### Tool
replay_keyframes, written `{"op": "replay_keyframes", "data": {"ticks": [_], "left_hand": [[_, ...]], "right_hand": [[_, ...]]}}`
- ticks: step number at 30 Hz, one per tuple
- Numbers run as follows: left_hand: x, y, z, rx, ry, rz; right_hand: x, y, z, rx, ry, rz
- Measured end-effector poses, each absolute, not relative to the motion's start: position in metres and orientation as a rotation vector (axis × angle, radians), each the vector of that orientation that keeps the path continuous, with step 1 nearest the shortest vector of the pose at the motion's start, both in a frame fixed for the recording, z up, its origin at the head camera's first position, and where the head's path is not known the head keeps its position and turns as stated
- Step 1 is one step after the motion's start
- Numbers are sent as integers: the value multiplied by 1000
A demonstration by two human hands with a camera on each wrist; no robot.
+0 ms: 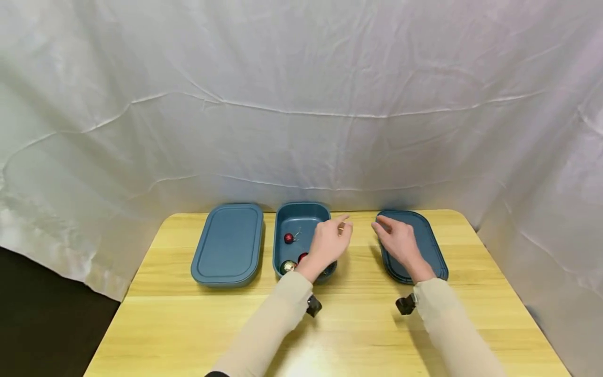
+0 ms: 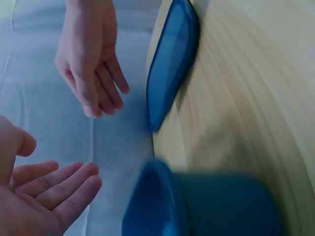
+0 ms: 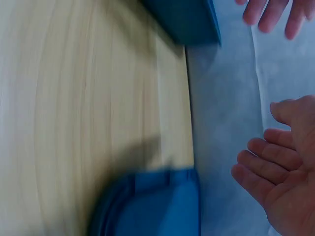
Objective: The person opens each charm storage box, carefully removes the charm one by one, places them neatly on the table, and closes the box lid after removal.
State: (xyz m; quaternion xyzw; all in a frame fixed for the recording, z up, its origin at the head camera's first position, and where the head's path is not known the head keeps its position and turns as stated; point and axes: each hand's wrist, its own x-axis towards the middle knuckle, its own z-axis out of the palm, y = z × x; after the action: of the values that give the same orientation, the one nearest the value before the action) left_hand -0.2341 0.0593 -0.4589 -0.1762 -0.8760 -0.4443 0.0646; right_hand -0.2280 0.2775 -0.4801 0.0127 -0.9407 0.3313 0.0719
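Head view puts the left hand [image 1: 331,239] above the right side of an open box [image 1: 303,212], and the right hand [image 1: 399,243] above the left part of a lid [image 1: 429,251] that lies flat on the wooden surface [image 1: 358,314]. Box and lid stand apart, the lid off to the right; the right hand is clearly the nearer one to it, the left hand the nearer one to the box. Both long axes run away from the person, though the lid's far end leans a little to the left.

Neither hand grasps anything: from the wrist views, the fingers of both look loose and the palms hold nothing.

The box is blue, deep and round-cornered. In it I see a red ball [image 1: 289,238] with a thin string [image 1: 297,235], a green and gold ball [image 1: 288,266] toward the near end, and a second red ball [image 1: 302,257] partly covered by the left hand. The lid is blue too, round-cornered, with ridges along its edge. Farther left sits a closed box [image 1: 228,243]
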Motion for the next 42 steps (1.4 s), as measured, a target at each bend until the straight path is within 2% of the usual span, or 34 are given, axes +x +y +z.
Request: {"op": "replay_keyframes", "data": {"ticks": [14,24,42], "left_hand": [[-247,-22,-456,-403,-2647,-1373],[-256,-89,-462,-242,-2590,-1271],[-244,-176,-461,-65,-2640,-1163]], "right_hand": [[-241,185,-469,170,-2667,1182],[-237,121,-467,213,-2585,1400],[-227,36,-471,303,-2572,1582]]}}
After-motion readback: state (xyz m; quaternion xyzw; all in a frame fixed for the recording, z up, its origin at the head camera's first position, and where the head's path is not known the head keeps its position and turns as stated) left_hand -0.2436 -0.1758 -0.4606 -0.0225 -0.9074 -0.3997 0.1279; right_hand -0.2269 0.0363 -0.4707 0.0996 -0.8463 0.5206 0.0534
